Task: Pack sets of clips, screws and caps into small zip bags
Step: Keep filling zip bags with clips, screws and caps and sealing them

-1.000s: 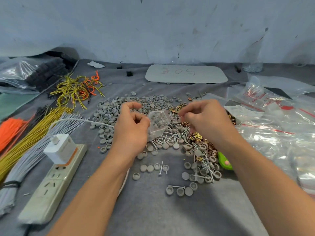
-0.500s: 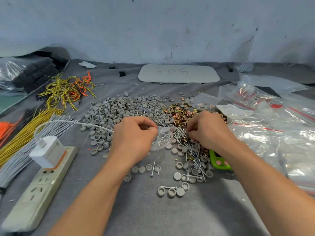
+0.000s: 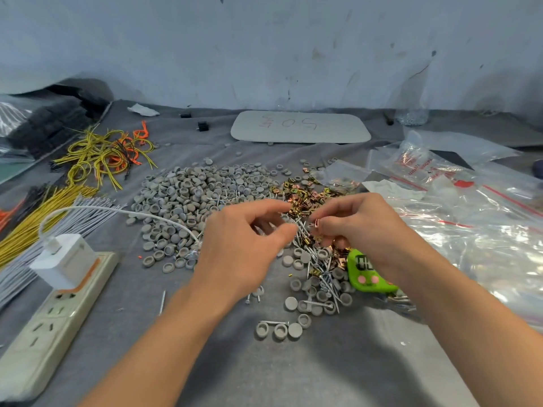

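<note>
- Well, most of the job looks left to do. The caps [image 3: 188, 198] lie in a big grey heap on the surface [image 3: 293, 371]. The clips [image 3: 305, 198] make a shiny heap just beside them. The screws [image 3: 305, 248] are scattered under your hands and down toward you.
- The zip bags [image 3: 476, 236] lie piled at your right. From here you cannot tell if any of them is filled.
- A little set [image 3: 280, 329] of three caps and one screw sits near you, apart from the heaps. It looks like it is waiting for a bag.
- Your right hand [image 3: 364, 230] is over the screws. Its fingers [image 3: 332, 208] pinch one small clip [image 3: 316, 224] between the thumb and first finger.
- Your left hand [image 3: 244, 248] is just beside it. Its fingers [image 3: 273, 205] are curled, with a gap between the thumb and first finger. A thin clear bag may be in there, but it cannot be told.
- My guess is that the clip needs a bag next, and then many more sets must be packed.
</note>
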### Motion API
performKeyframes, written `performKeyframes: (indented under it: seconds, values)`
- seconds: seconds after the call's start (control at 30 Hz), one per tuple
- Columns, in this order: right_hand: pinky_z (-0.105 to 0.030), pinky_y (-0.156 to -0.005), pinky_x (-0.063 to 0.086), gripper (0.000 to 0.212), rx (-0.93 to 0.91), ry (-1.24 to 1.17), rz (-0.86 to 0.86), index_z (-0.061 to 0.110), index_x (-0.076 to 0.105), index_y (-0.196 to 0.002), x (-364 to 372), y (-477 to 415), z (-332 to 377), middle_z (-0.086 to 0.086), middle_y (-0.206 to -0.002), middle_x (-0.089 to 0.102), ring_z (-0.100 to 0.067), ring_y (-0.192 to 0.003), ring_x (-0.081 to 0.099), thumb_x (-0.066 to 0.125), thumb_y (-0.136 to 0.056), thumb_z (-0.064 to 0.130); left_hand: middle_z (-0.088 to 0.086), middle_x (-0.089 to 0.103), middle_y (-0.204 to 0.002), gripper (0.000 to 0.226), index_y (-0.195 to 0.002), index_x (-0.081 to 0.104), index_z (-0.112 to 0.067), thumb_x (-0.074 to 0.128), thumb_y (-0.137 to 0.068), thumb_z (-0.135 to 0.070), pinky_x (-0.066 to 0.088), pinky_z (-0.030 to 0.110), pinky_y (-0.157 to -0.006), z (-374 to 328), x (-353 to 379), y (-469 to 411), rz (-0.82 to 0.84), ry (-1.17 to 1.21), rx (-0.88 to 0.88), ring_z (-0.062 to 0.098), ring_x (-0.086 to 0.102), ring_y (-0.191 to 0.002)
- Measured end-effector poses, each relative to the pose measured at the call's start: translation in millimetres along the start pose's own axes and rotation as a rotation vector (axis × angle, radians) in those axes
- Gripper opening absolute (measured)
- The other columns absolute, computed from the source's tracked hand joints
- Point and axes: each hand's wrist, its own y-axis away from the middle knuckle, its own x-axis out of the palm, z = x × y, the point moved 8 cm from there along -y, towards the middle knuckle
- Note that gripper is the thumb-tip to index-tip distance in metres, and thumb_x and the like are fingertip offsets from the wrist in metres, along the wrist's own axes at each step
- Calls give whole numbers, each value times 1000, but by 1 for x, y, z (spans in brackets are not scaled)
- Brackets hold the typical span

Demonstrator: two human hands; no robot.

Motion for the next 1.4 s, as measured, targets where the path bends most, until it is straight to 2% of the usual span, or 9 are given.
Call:
performKeyframes:
  seconds: [0.1,0.3,0.43,0.67,0.97,1.1,1.2,1.3,1.4]
  values:
    - [-19,-48,48,21,9,-157,79,11,80,-75,14,11,5,-8,-65,73,-14,-55,66,72,-86,-4,-24,75,-78,27,-93,79,-47,87,-81,-24,53,12,-64,-4,12,3,67,109,3,-3,71,-71]
    - [-19,-55,55,14,51,-379,79,3,78,-87,23,17,2,-14,-71,73,-17,-59,68,69,-88,-8,-21,78,-83,33,-96,82,-40,84,-82,-10,57,15,-67,-3,14,4,104,163,31,0,75,-76]
    - [-22,-57,55,23,9,-415,139,7,78,-92,25,17,4,-14,-74,74,-19,-62,70,73,-82,-13,-20,77,-82,35,-90,83,-38,88,-77,-6,53,12,-68,-2,13,3,78,172,16,1,73,-75]
    - [-24,-63,60,32,4,-562,226,18,83,-81,30,18,10,-11,-76,75,-19,-64,71,87,-58,-4,3,78,-78,32,-83,82,-22,88,-71,7,60,27,-69,-1,14,0,122,409,-13,22,75,-73]
    - [-32,-73,61,30,5,-534,325,10,82,-96,35,23,13,-17,-85,74,-23,-73,71,81,-67,3,-2,73,-70,28,-78,83,-32,96,-59,-16,49,22,-57,-10,6,0,156,429,47,9,61,-61]
    - [-25,-65,61,21,47,-543,294,5,81,-95,34,23,11,-18,-86,76,-22,-73,74,73,-81,-7,-1,72,-69,23,-76,79,-29,93,-59,-21,50,26,-56,-6,4,0,127,390,18,10,60,-61]
    - [-23,-61,60,20,81,-568,260,5,81,-93,33,24,10,-17,-83,77,-19,-70,75,76,-74,3,-1,76,-74,19,-76,76,-28,90,-64,-24,55,32,-61,-3,3,1,109,334,-16,13,69,-66]
    - [-20,-56,57,15,99,-529,228,9,83,-93,32,24,8,-17,-87,78,-16,-65,73,77,-78,8,-1,76,-69,17,-71,69,-25,84,-70,-17,55,26,-60,1,-1,2,58,372,-52,13,73,-64]
    - [-19,-53,55,24,104,-494,208,7,82,-89,33,23,8,-14,-81,78,-12,-59,70,79,-73,25,-1,76,-67,20,-82,73,-29,86,-77,-15,55,25,-61,3,1,3,66,321,-78,12,73,-62]
